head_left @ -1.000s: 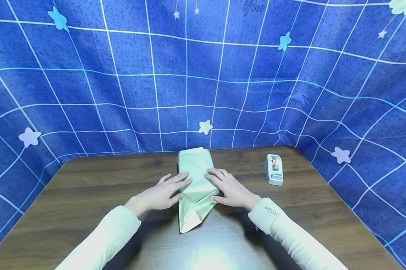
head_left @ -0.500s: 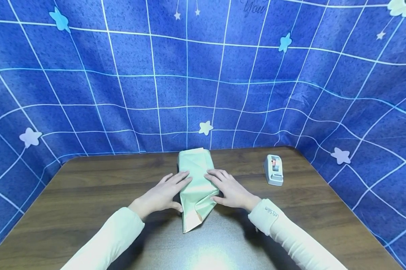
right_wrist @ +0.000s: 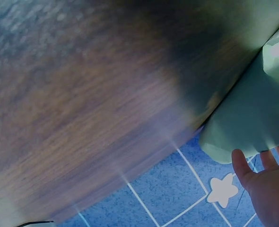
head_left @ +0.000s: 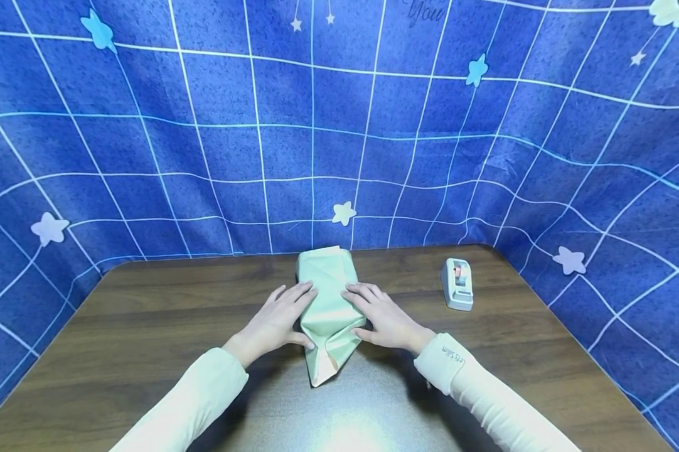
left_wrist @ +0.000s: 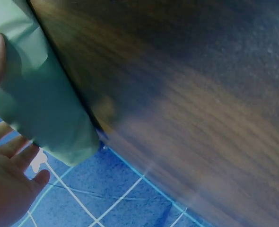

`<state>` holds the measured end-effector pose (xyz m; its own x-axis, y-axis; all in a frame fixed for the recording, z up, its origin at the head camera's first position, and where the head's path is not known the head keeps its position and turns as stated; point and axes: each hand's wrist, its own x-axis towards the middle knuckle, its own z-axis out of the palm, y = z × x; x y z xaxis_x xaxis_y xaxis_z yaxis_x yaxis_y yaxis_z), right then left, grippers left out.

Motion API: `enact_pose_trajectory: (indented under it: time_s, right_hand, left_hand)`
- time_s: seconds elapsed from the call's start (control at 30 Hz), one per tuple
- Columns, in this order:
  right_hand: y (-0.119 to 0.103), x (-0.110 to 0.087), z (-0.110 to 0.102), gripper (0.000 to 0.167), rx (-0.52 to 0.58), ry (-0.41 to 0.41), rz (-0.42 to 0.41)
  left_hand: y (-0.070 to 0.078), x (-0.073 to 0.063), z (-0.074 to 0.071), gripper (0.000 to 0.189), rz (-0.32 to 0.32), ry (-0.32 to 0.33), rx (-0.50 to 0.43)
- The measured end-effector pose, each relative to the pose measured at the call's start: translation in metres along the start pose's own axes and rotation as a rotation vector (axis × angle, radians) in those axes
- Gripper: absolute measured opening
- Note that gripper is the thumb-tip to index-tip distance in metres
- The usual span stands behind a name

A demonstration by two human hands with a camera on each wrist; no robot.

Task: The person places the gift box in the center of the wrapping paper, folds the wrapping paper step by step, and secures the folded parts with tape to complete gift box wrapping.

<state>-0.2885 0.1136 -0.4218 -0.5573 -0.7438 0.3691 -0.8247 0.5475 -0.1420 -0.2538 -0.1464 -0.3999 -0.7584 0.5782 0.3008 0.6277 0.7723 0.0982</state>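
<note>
Left hand [head_left: 274, 321], fingers loosely spread, rests along the package [head_left: 329, 304], its thumb now in against the near flap [head_left: 321, 364], whose tip has swung away from that hand and narrowed. Opposite, the right hand [head_left: 384, 317], also spread, has hardly moved. Between both hands, the package's near end seems only part-folded; tape dispenser [head_left: 458, 285] stands beyond the right hand, untouched

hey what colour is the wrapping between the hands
The wrapping is pale green, clearest in the head view.
</note>
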Motion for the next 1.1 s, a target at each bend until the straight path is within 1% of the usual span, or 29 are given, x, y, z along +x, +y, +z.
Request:
enact_pose_trajectory:
  time_s: [0.07, 0.17, 0.33, 0.43, 0.6, 0.73, 0.97, 1.1]
  right_hand:
    - [-0.0003, 0.0002, -0.0003, 0.070, 0.000, 0.000, 0.001]
    - [-0.0005, 0.0003, -0.0008, 0.069, 0.004, 0.000, 0.002]
    - [-0.0002, 0.0000, -0.0010, 0.069, 0.008, -0.004, 0.007]
    - [-0.0002, -0.0004, -0.0009, 0.069, 0.004, -0.011, 0.012]
    - [-0.0002, -0.0007, -0.0006, 0.070, 0.006, -0.002, 0.006]
    - [0.0001, -0.0006, 0.0004, 0.070, 0.006, 0.002, 0.006]
    - [-0.0004, -0.0009, 0.0006, 0.068, -0.001, -0.017, 0.025]
    - [-0.0019, -0.0007, -0.0011, 0.069, -0.003, -0.010, 0.018]
  left_hand:
    - [0.0002, 0.0004, 0.0009, 0.099, -0.012, 0.003, -0.005]
    - [-0.0001, 0.0000, 0.0022, 0.098, -0.008, -0.002, -0.014]
    - [-0.0020, -0.0030, 0.0002, 0.100, -0.001, -0.043, -0.072]
    - [-0.0035, -0.0032, -0.0006, 0.105, 0.007, -0.049, -0.076]
    - [-0.0038, -0.0011, 0.0023, 0.106, 0.051, -0.007, 0.015]
    - [-0.0037, 0.0000, 0.0057, 0.103, 0.059, 0.032, 0.076]
    - [-0.0019, 0.0006, 0.0066, 0.098, 0.045, 0.077, 0.100]
    - [-0.0004, 0.0003, 0.0080, 0.096, 0.046, 0.104, 0.122]
